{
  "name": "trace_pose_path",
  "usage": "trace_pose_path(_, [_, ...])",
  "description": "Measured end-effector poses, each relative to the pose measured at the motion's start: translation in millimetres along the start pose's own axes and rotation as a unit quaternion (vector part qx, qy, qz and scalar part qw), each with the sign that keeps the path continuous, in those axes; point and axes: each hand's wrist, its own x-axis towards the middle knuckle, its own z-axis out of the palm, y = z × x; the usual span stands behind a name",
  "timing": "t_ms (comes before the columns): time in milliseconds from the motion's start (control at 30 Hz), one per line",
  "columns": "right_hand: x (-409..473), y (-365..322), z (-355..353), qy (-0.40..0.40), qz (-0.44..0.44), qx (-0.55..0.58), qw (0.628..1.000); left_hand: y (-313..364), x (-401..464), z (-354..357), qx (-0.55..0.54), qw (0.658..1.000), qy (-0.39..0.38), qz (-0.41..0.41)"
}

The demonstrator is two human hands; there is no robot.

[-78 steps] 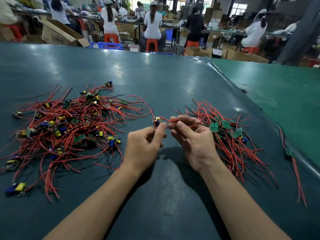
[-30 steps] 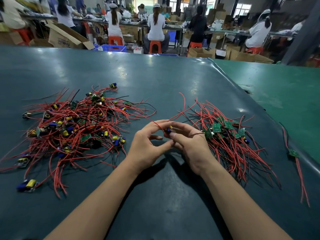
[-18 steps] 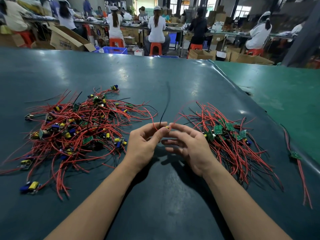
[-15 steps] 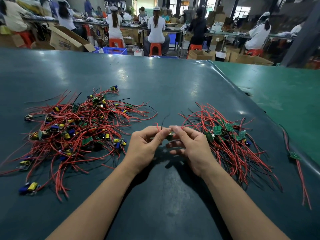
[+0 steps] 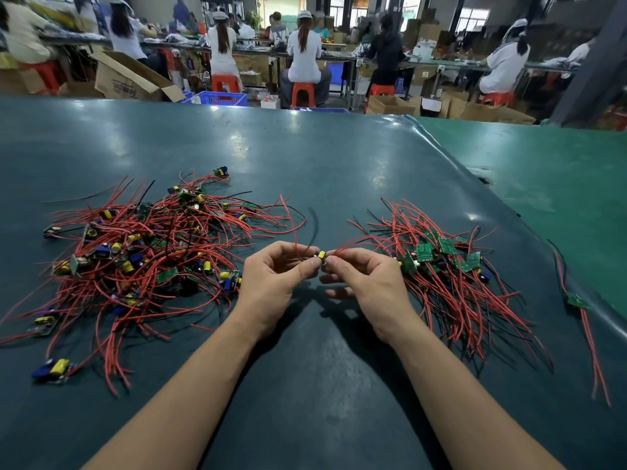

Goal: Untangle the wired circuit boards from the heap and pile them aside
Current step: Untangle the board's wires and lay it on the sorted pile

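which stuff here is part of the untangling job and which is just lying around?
Job:
- tangled heap, the source, on the left
- sorted pile, on the right
- circuit board, pinched between left hand and right hand

Lying about:
- stray board with wires, far right, apart from both piles
- cardboard box and blue crate beyond the table

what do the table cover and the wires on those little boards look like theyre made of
Table cover: looks like smooth vinyl or rubber sheet, dark teal; it glares under the lights and buckles along its right edge. Wires: thin leads in red, a few black, likely plastic insulation; they bend in loose curves. Boards: flat green plates, probably fibreglass laminate.
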Motion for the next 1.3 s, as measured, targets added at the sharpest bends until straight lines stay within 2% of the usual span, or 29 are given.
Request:
trace_pose_path(267, [1.1, 0.1, 2.5, 0.029, -0.001, 0.007, 1.000, 1.9, -0.1, 2.2, 0.007, 1.000, -0.004, -0.006])
trace_pose_path(433, [-0.8, -1.2, 0.4, 0.055, -0.042, -0.047, 0.996, 5.0, -2.6, 4.7, 0.003, 1.000, -0.016, -0.012])
trace_pose_path(700, [0.8, 3.0, 0.0, 0.065, -0.035, -0.025, 0.997, 6.0, -0.9, 3.2, -0.005, 1.000, -0.016, -0.008])
trace_pose_path(800, [2.8, 3.6, -1.6, 0.101, -0.054, -0.051, 0.992, 6.8, -2.2, 4.3, 0.002, 1.000, -0.017, -0.006])
trace_pose_path(1100, [7.4, 0.6, -5.9, 0.225, -0.075, -0.015, 0.971, 8.7, -4.6, 7.7, -0.005, 1.000, -0.019, -0.006])
trace_pose_path(1300, [8.1, 4.4, -7.5, 0.238, -0.103, -0.083, 0.962, 7.4, -5.7, 9.2, -0.013, 0.999, -0.039, -0.002])
